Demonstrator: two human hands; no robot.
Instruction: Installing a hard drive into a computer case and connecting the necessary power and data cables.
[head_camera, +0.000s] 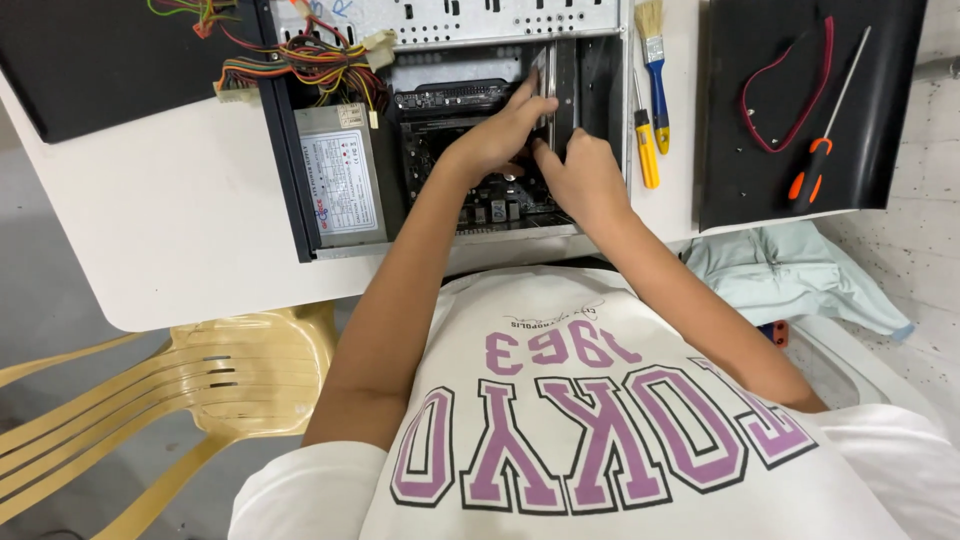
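A white table carries the lot. An open computer case lies flat on it, a black panel at the far left corner, a second black panel on the right. Between case and panel lie a paintbrush and a yellow-handled screwdriver.

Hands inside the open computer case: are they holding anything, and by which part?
Both hands, left and right, grip a flat silver drive near its lower end, in the computer case.

Both hands' fingertips are hidden inside the open computer case, whose top the frame edge crops.
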